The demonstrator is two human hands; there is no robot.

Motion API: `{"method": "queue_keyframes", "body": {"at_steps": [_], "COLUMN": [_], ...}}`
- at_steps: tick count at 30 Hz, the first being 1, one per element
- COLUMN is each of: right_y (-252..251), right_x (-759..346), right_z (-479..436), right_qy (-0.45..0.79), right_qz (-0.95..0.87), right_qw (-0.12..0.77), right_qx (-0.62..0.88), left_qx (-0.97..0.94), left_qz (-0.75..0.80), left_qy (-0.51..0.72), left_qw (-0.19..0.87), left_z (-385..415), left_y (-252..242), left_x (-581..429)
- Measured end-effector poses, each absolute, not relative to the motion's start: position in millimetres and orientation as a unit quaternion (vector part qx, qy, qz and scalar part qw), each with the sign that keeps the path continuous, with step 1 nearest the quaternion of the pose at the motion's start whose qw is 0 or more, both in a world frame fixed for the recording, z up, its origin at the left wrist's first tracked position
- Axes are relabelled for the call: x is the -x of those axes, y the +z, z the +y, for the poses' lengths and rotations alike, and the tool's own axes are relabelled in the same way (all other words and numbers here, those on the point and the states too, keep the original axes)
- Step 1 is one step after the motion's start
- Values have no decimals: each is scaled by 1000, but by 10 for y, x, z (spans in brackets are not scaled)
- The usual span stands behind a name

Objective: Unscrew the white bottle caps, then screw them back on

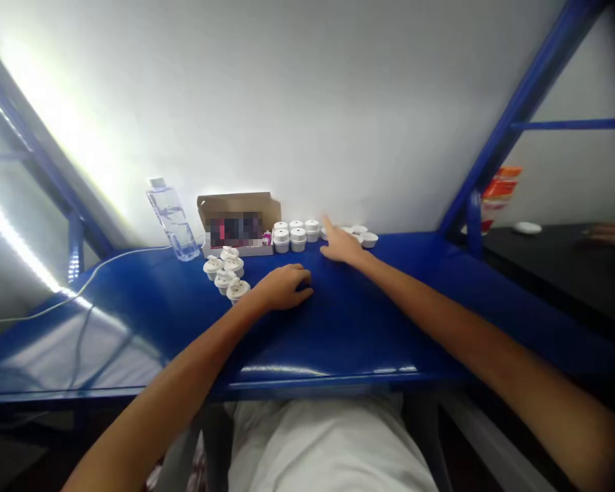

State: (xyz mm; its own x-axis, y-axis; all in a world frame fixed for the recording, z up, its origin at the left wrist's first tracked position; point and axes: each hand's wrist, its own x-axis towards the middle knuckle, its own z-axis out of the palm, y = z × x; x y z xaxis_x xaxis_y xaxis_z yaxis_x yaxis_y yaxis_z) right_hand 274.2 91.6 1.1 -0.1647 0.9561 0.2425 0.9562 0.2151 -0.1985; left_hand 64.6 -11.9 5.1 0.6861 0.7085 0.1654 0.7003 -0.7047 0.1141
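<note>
My left hand (285,287) rests knuckles-up on the blue table (369,328), fingers curled under, beside a cluster of small white round parts (226,271). What the fingers hold, if anything, is hidden. My right hand (342,244) reaches farther back with a finger stretched out, touching or nearly touching the white round caps (296,234) stacked along the wall. More white caps (365,236) lie just behind that hand.
An open cardboard box (238,222) stands against the wall, a clear plastic water bottle (171,221) to its left. A white cable (107,263) runs across the table's left side. Another person's hand (612,236) rests on a dark table at far right.
</note>
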Motion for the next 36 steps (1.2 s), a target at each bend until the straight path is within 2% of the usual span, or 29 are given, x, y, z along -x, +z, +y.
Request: {"method": "queue_keyframes", "body": {"at_steps": [8,11,16,21,27,30,36], "right_y": [-49,-61,-20,-14,2,47,58], "right_x": [-2863,-2901,-2867,-2757,-2647,-2626,-2629], "right_z": [690,588,445,367,303,253,212], "right_qy": [46,88,167,188,214,246,259], "right_qz": [-777,-797,-825,-821,-794,-775,-781], "right_qw": [181,204,244,314,438,465,457], "right_qx": [602,561,481,438,365,349,337], "left_qx": [-832,-747,-688,-785,-854,-854,-843], "left_qz": [530,642,719,615,448,395,433], "left_qy": [127,100,42,69,211,246,275], "left_qw": [-104,-139,-92,-34,160,231,163], "left_z": [-80,-21,55,87,50,28,46], "left_y": [488,628,657,584,418,340,316], "left_x": [-297,-63,148,47,-260,-377,-387]}}
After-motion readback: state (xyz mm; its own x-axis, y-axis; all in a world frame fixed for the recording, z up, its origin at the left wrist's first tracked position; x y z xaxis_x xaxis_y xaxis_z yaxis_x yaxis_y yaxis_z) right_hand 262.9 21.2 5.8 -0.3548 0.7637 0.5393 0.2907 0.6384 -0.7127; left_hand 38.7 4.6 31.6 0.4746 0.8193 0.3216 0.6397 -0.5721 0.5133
